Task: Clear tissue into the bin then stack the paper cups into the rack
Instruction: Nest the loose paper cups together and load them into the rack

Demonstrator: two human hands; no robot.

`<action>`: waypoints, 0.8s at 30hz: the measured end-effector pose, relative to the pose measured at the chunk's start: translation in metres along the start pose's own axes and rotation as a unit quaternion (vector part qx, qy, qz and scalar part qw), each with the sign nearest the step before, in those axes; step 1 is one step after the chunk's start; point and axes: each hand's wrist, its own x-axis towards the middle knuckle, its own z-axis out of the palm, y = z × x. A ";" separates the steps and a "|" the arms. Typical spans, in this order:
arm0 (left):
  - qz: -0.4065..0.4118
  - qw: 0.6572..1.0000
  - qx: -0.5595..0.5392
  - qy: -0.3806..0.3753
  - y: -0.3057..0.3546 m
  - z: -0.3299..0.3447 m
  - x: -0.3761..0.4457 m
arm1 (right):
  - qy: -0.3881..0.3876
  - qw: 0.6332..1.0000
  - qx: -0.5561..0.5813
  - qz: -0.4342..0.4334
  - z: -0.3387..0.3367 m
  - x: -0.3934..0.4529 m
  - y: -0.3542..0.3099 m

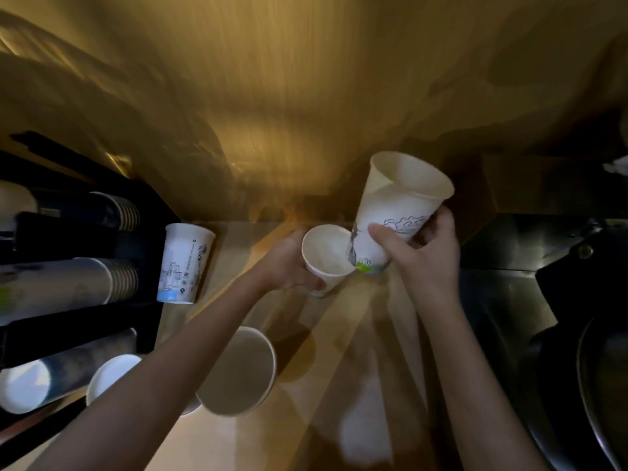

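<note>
Wooden counter: three loose cups, two more held.

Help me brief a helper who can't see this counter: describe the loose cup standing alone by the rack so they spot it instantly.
Start at the black rack of stacked cups on the left. Just off its right edge, on the wooden counter, one paper cup stands by itself. No hand touches it, unlike the two cups being held further right, and it shows a blue band at its base and printed line drawings.

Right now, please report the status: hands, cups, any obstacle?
Left hand holds small cup. Right hand holds tall cup, tilted, base at small cup's rim. Loose cups on counter, none between.
</note>
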 end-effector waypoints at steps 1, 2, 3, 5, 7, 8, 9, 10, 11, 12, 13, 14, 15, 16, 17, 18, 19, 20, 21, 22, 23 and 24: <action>0.000 1.000 -0.018 0.001 -0.001 0.000 0.000 | -0.003 1.000 0.012 -0.019 0.000 -0.002 -0.003; 0.002 0.999 -0.032 0.000 -0.002 0.000 -0.001 | -0.005 0.999 0.017 -0.033 0.002 -0.005 -0.004; 0.002 0.999 -0.044 -0.002 -0.003 0.001 -0.001 | -0.005 0.999 0.019 -0.041 0.007 -0.008 -0.003; -0.008 0.999 -0.048 -0.012 -0.005 0.003 -0.003 | -0.012 0.999 0.009 -0.049 0.016 -0.014 0.003; -0.023 0.999 -0.029 -0.026 -0.007 0.005 -0.004 | -0.034 0.998 -0.008 -0.046 0.025 -0.019 0.013; -0.027 0.999 -0.022 -0.033 -0.007 0.006 -0.004 | -0.046 0.998 -0.018 -0.041 0.028 -0.020 0.018; -0.030 0.999 -0.021 -0.037 -0.007 0.006 -0.003 | -0.056 0.997 -0.033 -0.038 0.030 -0.021 0.023; -0.033 0.998 -0.022 -0.038 -0.007 0.006 -0.003 | -0.067 0.996 -0.051 -0.038 0.031 -0.021 0.027; -0.036 0.998 -0.024 -0.041 -0.007 0.004 -0.004 | -0.079 0.994 -0.070 -0.038 0.032 -0.023 0.032; -0.038 0.998 -0.025 -0.047 -0.008 0.004 -0.004 | -0.095 0.991 -0.089 -0.035 0.032 -0.023 0.037; -0.039 0.997 -0.023 -0.055 -0.008 0.003 -0.005 | -0.112 0.987 -0.111 -0.030 0.033 -0.024 0.042; -0.038 0.997 -0.018 -0.061 -0.008 0.004 -0.006 | -0.126 0.983 -0.131 -0.025 0.033 -0.024 0.047; -0.038 0.997 -0.009 -0.065 -0.008 0.004 -0.007 | -0.137 0.980 -0.145 -0.020 0.033 -0.023 0.052; -0.035 0.997 0.005 -0.068 -0.007 0.004 -0.009 | -0.145 0.977 -0.154 -0.018 0.033 -0.023 0.057; -0.034 0.997 0.023 -0.071 -0.006 0.004 -0.010 | -0.149 0.976 -0.159 -0.016 0.033 -0.023 0.060; -0.031 0.996 0.039 -0.073 -0.005 0.003 -0.012 | -0.153 0.974 -0.163 -0.013 0.033 -0.024 0.064; -0.030 0.996 0.050 -0.073 -0.004 0.003 -0.013 | -0.159 0.973 -0.168 -0.009 0.032 -0.024 0.068; -0.028 0.996 0.053 -0.070 -0.004 0.002 -0.013 | -0.165 0.971 -0.173 -0.002 0.032 -0.024 0.072; -0.027 0.996 0.047 -0.067 -0.004 0.001 -0.014 | -0.171 0.969 -0.176 0.008 0.031 -0.025 0.074; -0.031 0.997 0.039 -0.063 -0.005 0.000 -0.014 | -0.175 0.969 -0.175 0.019 0.030 -0.026 0.076; -0.038 0.997 0.034 -0.060 -0.004 -0.002 -0.015 | -0.177 0.969 -0.171 0.025 0.030 -0.027 0.078; -0.047 0.997 0.029 -0.057 -0.002 -0.003 -0.016 | -0.177 0.969 -0.169 0.025 0.030 -0.028 0.078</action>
